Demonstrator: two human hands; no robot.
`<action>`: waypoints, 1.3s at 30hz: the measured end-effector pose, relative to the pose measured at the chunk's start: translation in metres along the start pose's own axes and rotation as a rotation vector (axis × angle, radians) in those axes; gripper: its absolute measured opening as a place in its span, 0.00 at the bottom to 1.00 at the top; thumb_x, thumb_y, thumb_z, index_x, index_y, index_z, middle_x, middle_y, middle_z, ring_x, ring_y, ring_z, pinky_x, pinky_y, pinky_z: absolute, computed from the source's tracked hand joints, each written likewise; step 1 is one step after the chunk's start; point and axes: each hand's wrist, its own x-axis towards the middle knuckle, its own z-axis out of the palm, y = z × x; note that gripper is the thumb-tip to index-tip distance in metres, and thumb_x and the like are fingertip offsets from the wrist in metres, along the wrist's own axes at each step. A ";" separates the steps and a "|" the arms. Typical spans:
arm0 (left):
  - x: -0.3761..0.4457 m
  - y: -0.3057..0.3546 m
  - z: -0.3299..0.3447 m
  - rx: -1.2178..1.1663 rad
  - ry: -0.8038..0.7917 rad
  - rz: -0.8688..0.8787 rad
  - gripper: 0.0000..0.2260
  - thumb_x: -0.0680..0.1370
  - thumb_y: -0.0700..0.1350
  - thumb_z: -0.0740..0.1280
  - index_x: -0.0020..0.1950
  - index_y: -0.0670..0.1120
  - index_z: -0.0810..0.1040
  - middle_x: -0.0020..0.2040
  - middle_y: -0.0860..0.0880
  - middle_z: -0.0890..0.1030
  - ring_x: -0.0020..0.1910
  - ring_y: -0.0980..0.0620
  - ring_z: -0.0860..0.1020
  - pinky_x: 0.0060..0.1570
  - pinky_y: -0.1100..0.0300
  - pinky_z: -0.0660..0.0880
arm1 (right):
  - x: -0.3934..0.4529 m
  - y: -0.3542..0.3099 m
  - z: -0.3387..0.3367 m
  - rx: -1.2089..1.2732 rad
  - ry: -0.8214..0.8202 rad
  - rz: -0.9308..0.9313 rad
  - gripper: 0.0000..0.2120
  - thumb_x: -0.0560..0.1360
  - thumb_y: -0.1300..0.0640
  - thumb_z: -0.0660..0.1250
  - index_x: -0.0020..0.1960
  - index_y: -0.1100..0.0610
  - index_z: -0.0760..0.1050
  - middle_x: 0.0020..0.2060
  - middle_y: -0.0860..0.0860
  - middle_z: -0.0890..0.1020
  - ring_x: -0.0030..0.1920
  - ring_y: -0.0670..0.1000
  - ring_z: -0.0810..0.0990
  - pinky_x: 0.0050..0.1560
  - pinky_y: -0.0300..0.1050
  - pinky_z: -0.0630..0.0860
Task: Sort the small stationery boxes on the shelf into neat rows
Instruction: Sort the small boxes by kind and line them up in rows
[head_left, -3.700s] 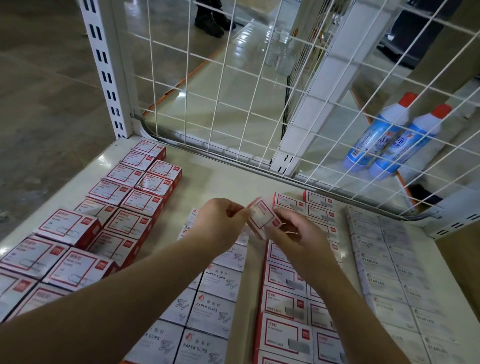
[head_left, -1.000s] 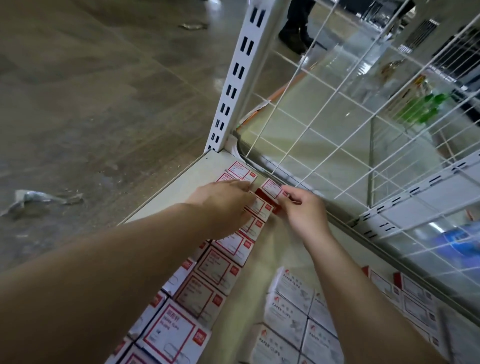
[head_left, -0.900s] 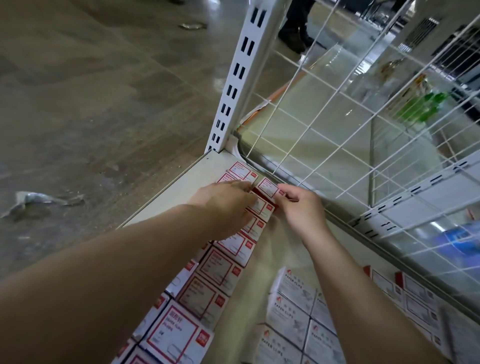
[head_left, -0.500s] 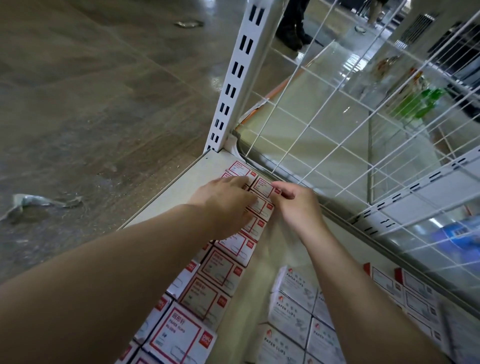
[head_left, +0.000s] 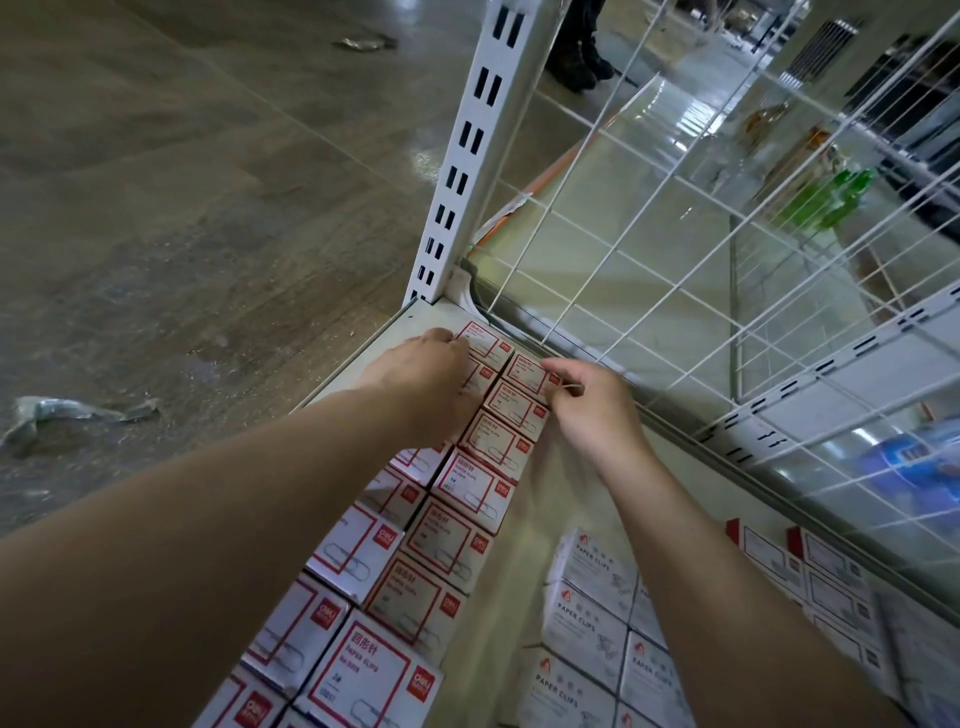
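while left hand (head_left: 421, 384) rests, right hand (head_left: 587, 410) pinches glossy rectangular box (head_left: 527, 370).

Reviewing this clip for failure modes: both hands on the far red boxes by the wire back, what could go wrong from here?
1. The right hand touches the last box beside the wire grid; a hard push could jam it against the grid.
2. The left hand lies over the neighbouring red row; dragging back may skew it.

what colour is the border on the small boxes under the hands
Red, on the white-topped small paper clip boxes; clearest in the head view.
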 end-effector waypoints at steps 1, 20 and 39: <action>0.000 -0.001 0.000 0.000 0.001 0.005 0.23 0.80 0.51 0.58 0.73 0.45 0.63 0.72 0.48 0.64 0.68 0.48 0.66 0.64 0.54 0.67 | -0.001 -0.001 -0.001 -0.008 0.001 -0.001 0.16 0.78 0.62 0.60 0.64 0.53 0.74 0.61 0.49 0.77 0.60 0.49 0.75 0.52 0.36 0.68; 0.034 0.004 -0.006 0.253 -0.051 0.225 0.24 0.81 0.44 0.56 0.76 0.47 0.53 0.77 0.50 0.54 0.75 0.52 0.51 0.72 0.56 0.48 | -0.007 0.000 -0.005 0.014 -0.080 0.012 0.22 0.75 0.56 0.66 0.68 0.53 0.69 0.59 0.49 0.78 0.55 0.47 0.77 0.56 0.44 0.74; 0.036 0.002 -0.003 0.021 -0.083 0.172 0.23 0.79 0.43 0.59 0.74 0.52 0.61 0.75 0.55 0.60 0.72 0.50 0.61 0.67 0.52 0.65 | -0.010 0.003 -0.006 0.041 -0.075 0.028 0.19 0.76 0.55 0.65 0.66 0.52 0.71 0.58 0.48 0.79 0.55 0.47 0.78 0.56 0.46 0.76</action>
